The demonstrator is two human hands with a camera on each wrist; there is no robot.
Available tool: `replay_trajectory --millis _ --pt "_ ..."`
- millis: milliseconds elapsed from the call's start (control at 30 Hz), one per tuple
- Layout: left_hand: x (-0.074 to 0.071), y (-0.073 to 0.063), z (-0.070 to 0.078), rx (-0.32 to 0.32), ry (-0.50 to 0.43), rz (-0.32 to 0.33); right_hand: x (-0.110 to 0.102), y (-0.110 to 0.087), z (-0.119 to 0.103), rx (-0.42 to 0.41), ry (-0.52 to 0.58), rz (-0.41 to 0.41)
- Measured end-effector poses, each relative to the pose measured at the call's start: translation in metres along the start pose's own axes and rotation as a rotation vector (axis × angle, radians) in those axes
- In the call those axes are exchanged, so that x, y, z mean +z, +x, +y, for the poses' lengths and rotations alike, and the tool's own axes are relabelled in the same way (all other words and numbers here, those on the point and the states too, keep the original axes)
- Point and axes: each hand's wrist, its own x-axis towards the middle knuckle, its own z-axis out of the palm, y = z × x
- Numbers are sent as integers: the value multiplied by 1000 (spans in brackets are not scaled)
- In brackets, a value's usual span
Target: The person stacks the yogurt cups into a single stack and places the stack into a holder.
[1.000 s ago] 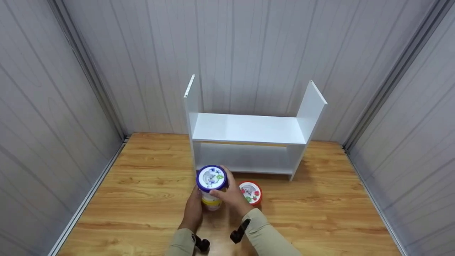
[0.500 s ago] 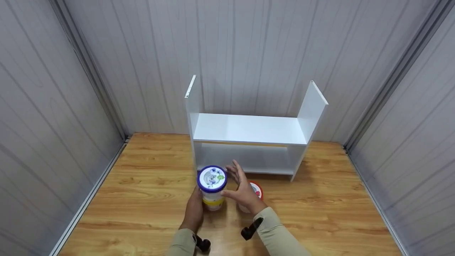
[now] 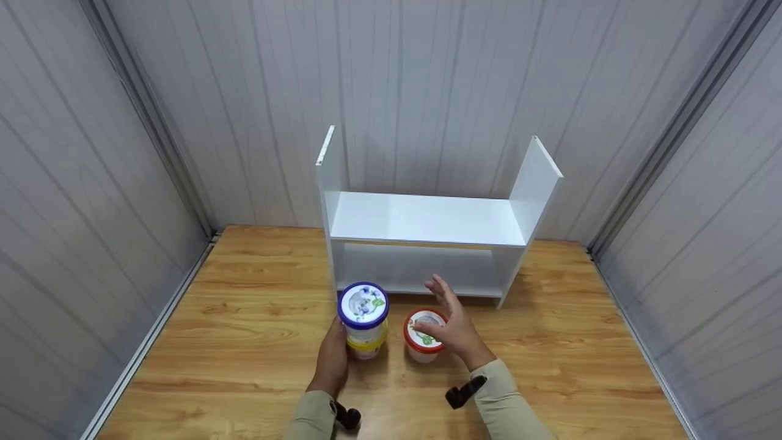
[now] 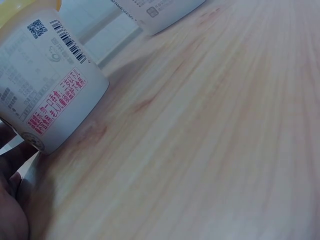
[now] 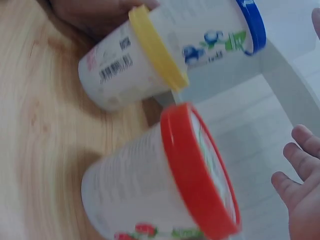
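Observation:
A white tub with a blue lid (image 3: 364, 305) stands on top of a tub with a yellow lid (image 3: 366, 349), the stack upright on the wooden tabletop. My left hand (image 3: 330, 362) holds the yellow-lidded tub low on its left side, its fingers passing behind it. To the right of the stack stands a third white tub with a red lid (image 3: 423, 333), strawberries printed on it. Beside and above that lid my right hand (image 3: 455, 333) is spread with nothing in its grasp, thumb overlapping the lid in the head view. Its fingers (image 5: 300, 150) show apart from the tub.
Close behind the tubs is a white two-level shelf (image 3: 427, 221) with tall side panels, its left panel directly behind the stack. Panelled walls (image 3: 427, 85) enclose the wooden tabletop (image 3: 256, 318) at the back and on both sides.
My right hand has released the blue-lidded tub and moved right to the red-lidded one, uncovering more of it. My left hand and the stack stay in place.

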Motion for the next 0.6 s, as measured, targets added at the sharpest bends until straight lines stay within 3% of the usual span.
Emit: replay_trajectory --millis 200,367,600 --pt "-1 1 -2 -12 6 2 -11 -7 15 -19 -42 41" --pt "-2 2 -5 -12 27 5 -15 -13 27 -23 -24 71" --pt "-2 3 -2 -11 -14 -5 -18 -18 34 -7 5 71"
